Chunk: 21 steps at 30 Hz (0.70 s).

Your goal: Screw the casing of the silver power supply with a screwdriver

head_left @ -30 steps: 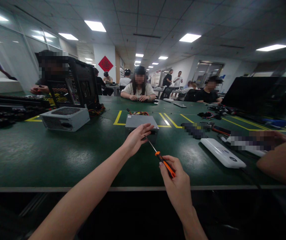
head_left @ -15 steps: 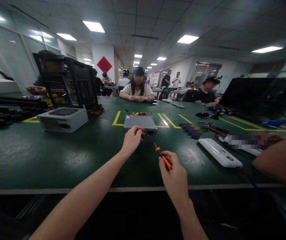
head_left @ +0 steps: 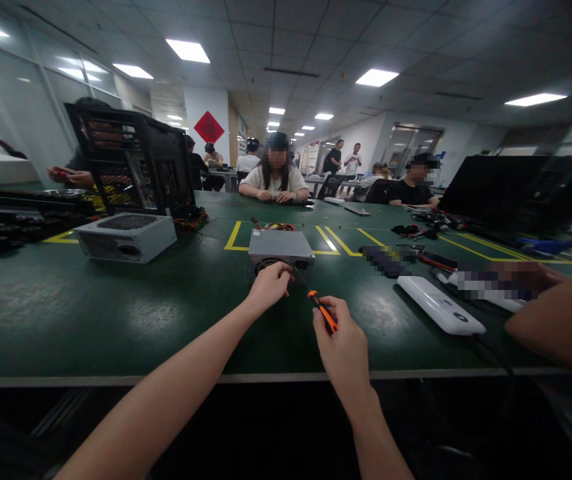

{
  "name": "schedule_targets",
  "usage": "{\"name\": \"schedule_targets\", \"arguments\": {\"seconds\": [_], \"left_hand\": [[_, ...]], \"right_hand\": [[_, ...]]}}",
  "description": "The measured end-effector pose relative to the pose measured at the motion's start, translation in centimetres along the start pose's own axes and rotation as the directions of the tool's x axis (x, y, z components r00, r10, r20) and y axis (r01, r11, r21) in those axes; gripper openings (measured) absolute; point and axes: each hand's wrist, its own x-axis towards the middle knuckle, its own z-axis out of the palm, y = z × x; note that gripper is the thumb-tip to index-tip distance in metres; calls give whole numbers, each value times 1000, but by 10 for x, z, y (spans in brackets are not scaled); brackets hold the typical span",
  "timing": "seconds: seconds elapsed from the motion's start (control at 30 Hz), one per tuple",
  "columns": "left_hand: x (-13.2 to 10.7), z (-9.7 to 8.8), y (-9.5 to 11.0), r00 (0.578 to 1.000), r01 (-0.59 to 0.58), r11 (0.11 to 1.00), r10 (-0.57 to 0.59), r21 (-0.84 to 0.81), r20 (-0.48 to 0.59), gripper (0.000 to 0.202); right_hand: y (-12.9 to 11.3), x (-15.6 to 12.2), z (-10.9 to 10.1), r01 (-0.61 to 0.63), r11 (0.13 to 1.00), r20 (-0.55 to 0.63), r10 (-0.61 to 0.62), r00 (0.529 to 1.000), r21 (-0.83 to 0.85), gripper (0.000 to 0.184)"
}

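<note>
Green matting with yellow lines covers the long surface (head_left: 66,313) of a bright office hall with ceiling lights. Near its middle sits a grey power supply (head_left: 279,247), the landmark for all else.

At the near face of the power supply, the left hand (head_left: 267,287) rests with its fingers curled, the tips against or just at the lower front edge; whether they grip anything small cannot be told. Just right of that hand, the right hand (head_left: 342,343) has its fingers clenched around the orange-and-black handle of a screwdriver (head_left: 322,311). The thin shaft slants up and left toward the front of the power supply, its tip close beside the left fingertips.

Left of the power supply lies a second supply (head_left: 126,237), paler and larger, and behind that stands an open black case (head_left: 136,163). Right of the power supply, near the front edge, lies a white device (head_left: 440,305), and beyond it another person's forearm (head_left: 561,323) reaches in. Across the surface behind the power supply, a seated person (head_left: 277,175) in a pale top has both hands on the surface.
</note>
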Motion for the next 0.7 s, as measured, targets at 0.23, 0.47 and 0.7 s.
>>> {"name": "schedule_targets", "arguments": {"seconds": [0.23, 0.47, 0.7], "left_hand": [[0, 1, 0, 1000, -4, 1000, 4, -14, 5, 30], [0, 3, -2, 1000, -21, 1000, 21, -20, -11, 29], [-3, 4, 0, 998, -36, 999, 37, 5, -43, 27]], "right_hand": [[-1, 1, 1, 14, 1000, -8, -14, 1000, 4, 20], [-1, 3, 4, 62, 998, -17, -62, 998, -30, 19], [-19, 4, -1, 115, 986, -8, -117, 993, -120, 27]]}}
